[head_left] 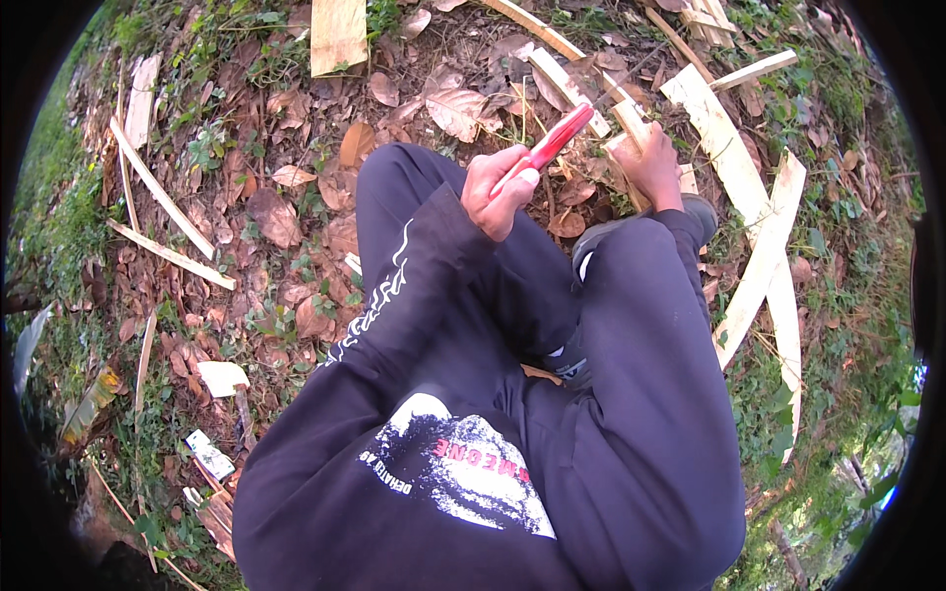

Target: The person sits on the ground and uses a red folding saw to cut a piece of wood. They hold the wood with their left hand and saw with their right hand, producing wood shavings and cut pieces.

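Note:
My left hand point(501, 192) is closed around a tool with a red handle point(562, 136), held slantwise above my bent left knee. A thin dark part seems to run from its far end toward the upper right, too faint to tell its kind. My right hand point(654, 165) grips a pale strip of wood point(629, 120) beside my shoe, just right of the tool's end. Another short wood strip point(567, 91) lies right behind the tool. The lower end of the gripped strip is partly hidden by my hand.
I sit on leaf-littered ground. Long pale wood strips point(759, 271) cross at the right; a board point(338, 37) lies ahead. Thin curved strips point(163, 192) are at the left. A pale blade-like piece point(224, 377) and a small white packet point(209, 453) lie at the lower left.

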A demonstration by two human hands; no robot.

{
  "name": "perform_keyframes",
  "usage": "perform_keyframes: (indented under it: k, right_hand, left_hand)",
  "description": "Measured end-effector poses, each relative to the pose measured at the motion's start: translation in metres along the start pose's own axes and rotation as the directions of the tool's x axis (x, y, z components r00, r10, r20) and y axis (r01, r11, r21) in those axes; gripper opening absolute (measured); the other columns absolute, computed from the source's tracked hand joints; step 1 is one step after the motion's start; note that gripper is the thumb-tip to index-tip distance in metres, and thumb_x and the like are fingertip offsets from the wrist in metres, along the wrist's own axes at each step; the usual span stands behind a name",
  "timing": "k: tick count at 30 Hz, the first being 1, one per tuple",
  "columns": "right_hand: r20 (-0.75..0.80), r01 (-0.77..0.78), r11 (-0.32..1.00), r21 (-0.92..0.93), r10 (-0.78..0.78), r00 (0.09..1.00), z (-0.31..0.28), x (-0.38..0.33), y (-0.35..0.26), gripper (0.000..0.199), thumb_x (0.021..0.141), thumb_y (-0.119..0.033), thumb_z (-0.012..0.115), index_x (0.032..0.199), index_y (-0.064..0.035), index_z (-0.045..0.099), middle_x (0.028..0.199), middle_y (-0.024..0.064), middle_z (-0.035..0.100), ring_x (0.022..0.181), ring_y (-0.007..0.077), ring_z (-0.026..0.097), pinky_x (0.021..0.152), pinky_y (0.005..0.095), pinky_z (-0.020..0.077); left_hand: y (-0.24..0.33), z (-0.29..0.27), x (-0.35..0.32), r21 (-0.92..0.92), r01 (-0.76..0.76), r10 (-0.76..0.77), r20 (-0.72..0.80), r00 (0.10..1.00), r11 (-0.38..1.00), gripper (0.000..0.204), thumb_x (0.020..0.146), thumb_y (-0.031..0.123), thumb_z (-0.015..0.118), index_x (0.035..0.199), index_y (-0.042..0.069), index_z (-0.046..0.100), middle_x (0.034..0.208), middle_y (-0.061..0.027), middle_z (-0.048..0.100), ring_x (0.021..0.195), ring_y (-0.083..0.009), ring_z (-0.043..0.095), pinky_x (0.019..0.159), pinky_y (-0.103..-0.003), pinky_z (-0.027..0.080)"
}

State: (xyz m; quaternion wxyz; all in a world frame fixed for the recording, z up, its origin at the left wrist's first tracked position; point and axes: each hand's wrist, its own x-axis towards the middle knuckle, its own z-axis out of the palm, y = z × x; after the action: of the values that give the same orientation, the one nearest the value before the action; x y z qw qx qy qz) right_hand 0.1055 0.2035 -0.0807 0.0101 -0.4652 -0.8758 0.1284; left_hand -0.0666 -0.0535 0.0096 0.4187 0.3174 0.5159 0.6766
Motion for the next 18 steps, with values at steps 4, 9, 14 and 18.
perform_keyframes:
  k: [4,9,14,18]
  right_hand:
    - [0.006,0.038,0.988,-0.149,-0.037,0.999,-0.014,-0.010,-0.014,0.123,0.056,-0.068,0.084,0.145,-0.0031,0.028,0.128,0.0230,0.053,0.119,0.0436,0.052,0.096,0.0568,0.0410]
    - [-0.024,0.003,0.990,-0.140,-0.007,1.000,-0.024,-0.016,-0.030,0.103,0.059,-0.047,0.092,0.134,-0.0018,0.038,0.121,0.0211,0.056,0.114,0.0387,0.056,0.091,0.0527,0.0435]
    - [-0.023,-0.025,0.992,-0.125,0.023,0.999,-0.025,-0.015,-0.027,0.100,0.060,-0.047,0.091,0.132,-0.0006,0.040,0.121,0.0217,0.056,0.114,0.0395,0.055,0.093,0.0518,0.0420]
    - [0.021,-0.047,0.990,-0.134,0.051,0.998,-0.026,-0.014,-0.029,0.101,0.062,-0.046,0.091,0.135,-0.0004,0.038,0.123,0.0230,0.055,0.116,0.0402,0.055,0.095,0.0527,0.0414]
  left_hand:
    - [-0.012,0.006,0.014,0.028,0.045,-0.047,0.090,0.995,0.999,0.019,0.091,0.019,0.051,0.082,0.003,0.051,0.064,0.0047,0.041,0.056,-0.0037,0.034,0.050,-0.023,0.028]
    - [-0.016,0.012,0.017,0.144,0.035,-0.046,0.075,0.996,0.989,0.022,0.087,0.022,0.053,0.076,0.002,0.052,0.058,-0.0020,0.046,0.052,-0.0121,0.042,0.051,-0.031,0.033]
    - [-0.019,0.012,0.017,0.079,0.079,-0.088,0.111,0.990,0.994,0.014,0.086,0.015,0.048,0.077,0.004,0.049,0.064,0.0040,0.042,0.056,-0.0046,0.034,0.052,-0.025,0.029]
    - [-0.023,0.012,0.016,0.061,0.091,-0.098,0.124,0.987,0.994,0.013,0.087,0.014,0.049,0.079,0.004,0.049,0.065,0.0047,0.042,0.057,-0.0040,0.034,0.052,-0.024,0.028]
